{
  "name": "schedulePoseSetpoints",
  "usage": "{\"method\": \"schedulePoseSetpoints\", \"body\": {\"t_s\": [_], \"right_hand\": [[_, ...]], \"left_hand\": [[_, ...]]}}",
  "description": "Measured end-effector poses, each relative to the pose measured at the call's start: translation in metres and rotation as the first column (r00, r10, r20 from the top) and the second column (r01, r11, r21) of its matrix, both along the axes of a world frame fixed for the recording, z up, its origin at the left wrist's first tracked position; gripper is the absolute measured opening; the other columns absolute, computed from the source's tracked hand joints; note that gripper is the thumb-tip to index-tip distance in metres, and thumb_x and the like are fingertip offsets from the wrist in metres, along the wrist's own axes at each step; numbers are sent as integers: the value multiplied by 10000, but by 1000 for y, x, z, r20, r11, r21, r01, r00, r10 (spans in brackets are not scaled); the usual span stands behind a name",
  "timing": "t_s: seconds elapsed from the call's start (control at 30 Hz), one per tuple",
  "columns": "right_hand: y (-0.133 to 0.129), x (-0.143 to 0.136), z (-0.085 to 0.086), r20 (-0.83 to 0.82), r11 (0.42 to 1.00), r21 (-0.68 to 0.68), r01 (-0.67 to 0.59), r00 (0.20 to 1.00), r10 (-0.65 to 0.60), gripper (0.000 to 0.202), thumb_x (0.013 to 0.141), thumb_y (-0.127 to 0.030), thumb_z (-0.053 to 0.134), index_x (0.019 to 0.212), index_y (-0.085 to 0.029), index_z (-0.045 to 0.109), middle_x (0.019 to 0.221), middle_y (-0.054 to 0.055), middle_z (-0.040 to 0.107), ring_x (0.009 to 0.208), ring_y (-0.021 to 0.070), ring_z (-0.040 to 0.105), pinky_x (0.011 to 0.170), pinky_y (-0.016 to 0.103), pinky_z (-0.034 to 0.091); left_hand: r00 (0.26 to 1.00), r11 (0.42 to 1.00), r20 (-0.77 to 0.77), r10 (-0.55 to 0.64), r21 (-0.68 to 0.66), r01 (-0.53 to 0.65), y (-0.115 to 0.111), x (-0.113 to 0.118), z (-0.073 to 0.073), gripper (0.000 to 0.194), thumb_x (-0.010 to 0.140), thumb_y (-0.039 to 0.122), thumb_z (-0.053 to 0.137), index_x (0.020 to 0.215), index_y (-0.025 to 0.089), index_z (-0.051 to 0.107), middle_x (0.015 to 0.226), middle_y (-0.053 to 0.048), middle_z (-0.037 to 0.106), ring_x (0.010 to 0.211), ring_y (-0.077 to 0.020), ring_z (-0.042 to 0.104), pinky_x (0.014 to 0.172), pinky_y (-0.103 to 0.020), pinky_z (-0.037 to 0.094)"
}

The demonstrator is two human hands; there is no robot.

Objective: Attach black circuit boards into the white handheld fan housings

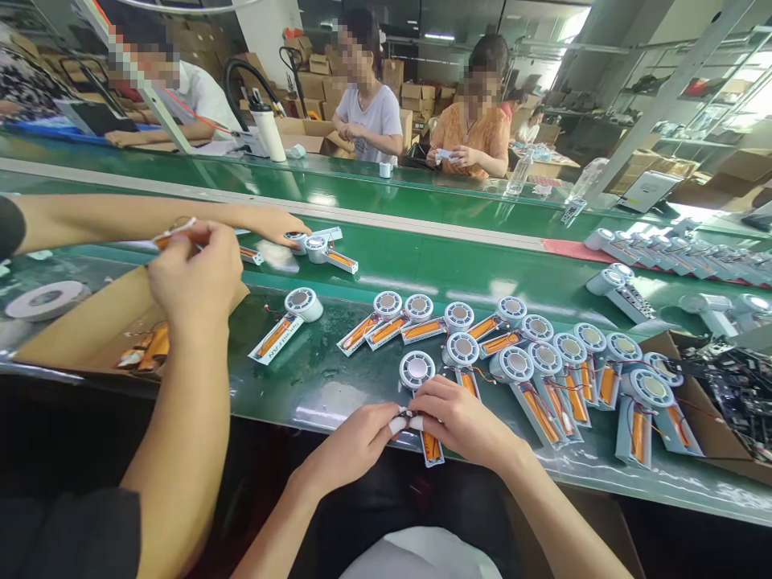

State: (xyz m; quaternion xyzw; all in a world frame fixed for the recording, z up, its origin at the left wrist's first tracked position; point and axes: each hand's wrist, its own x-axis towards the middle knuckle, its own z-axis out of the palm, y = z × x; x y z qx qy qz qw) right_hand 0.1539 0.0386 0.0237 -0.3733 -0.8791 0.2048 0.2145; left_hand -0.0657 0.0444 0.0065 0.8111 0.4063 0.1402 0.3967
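My left hand (362,434) and my right hand (461,422) meet at the table's near edge, fingertips pinched together around something small and dark, perhaps wire ends. White coverings wrap some of the fingertips. Right beneath them lies an open handheld fan (417,370), pale blue, its round grille at the far end and an orange battery (430,447) in its handle, which points toward me. My fingers hide the middle of this fan. Close by on the right is another open fan (461,351) with a battery and thin red wires.
Several open fans (544,359) stand in rows to the right, beside a carton of black circuit boards (732,394). At left, a co-worker's hand (202,269) holds an orange part above a carton (78,338); their other hand touches fans on the green conveyor (410,257). People sit opposite.
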Motion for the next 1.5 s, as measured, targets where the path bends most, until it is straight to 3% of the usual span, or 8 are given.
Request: {"method": "schedulePoseSetpoints", "body": {"t_s": [0.37, 0.53, 0.7, 0.83, 0.97, 1.07, 1.2, 1.5], "right_hand": [[12, 0, -2, 43, 998, -1, -66, 997, 66, 170, 1022, -183, 525, 988, -176, 691, 895, 65, 700, 828, 210, 599, 751, 328, 490], [0, 3, 12, -35, 996, -42, 78, 996, -79, 119, 988, -202, 584, 1060, -197, 678, 1029, 76, 707, 924, 224, 646, 811, 335, 515], [-30, 13, 14, -126, 784, -256, 566, 785, -607, 191, 988, -329, 556, 1094, -216, 668, 805, 30, 734, 670, 196, 675, 600, 285, 507], [-35, 2, 2, -18, 724, -320, 611, 760, -650, 299, 974, -321, 508, 1203, -183, 641, 768, 30, 757, 578, 205, 652, 554, 304, 462], [-20, -15, -5, -202, 659, -395, 641, 639, -742, 299, 945, -356, 553, 1154, -172, 660, 883, 61, 774, 577, 181, 654, 602, 309, 498], [-13, -24, -6, -337, 701, -457, 548, 622, -706, 249, 926, -395, 584, 995, -184, 697, 786, 44, 738, 590, 173, 645, 556, 278, 501], [-14, -34, -10, -447, 778, -468, 420, 647, -618, 257, 921, -372, 612, 1107, -197, 642, 852, 41, 740, 715, 179, 694, 622, 265, 552], [-9, -34, -9, -444, 894, -376, 242, 800, -404, 200, 973, -278, 566, 1021, -223, 752, 996, 58, 773, 927, 213, 724, 832, 324, 573]], "left_hand": [[999, 999, -50, 13, 39, -11, -2, -2, -2, 246, 961, 137, 379, 887, 212, 601, 867, -33, 674, 782, -208, 645, 692, -298, 421], [996, 995, -19, 88, 47, -87, -10, 3, -4, 269, 996, 191, 356, 925, 226, 613, 937, -42, 706, 882, -216, 676, 776, -308, 486], [943, 943, -25, 333, 26, -332, -28, 8, -10, 333, 997, 231, 324, 1164, 216, 611, 1048, -101, 741, 1011, -274, 696, 862, -393, 540], [908, 908, 3, 420, -1, -420, -36, 9, -10, 444, 981, 236, 316, 1379, 200, 509, 1086, -120, 748, 1023, -284, 718, 887, -422, 559], [925, 925, 69, 373, 50, -377, -37, 7, -9, 532, 956, 148, 275, 1439, 232, 481, 1248, -107, 707, 1085, -247, 704, 964, -411, 536], [930, 928, 91, 357, 83, -364, -37, 5, -7, 557, 926, 100, 277, 1401, 252, 526, 1276, -100, 680, 1114, -239, 684, 945, -397, 542], [914, 921, 163, 371, 66, -385, -36, 6, 0, 470, 896, 68, 296, 1182, 239, 628, 1139, -86, 694, 1050, -229, 692, 895, -361, 544], [846, 868, 194, 497, -127, -480, -36, 9, 11, 219, 975, 268, 380, 950, 242, 596, 634, 26, 586, 516, -166, 558, 570, -276, 468]]}}
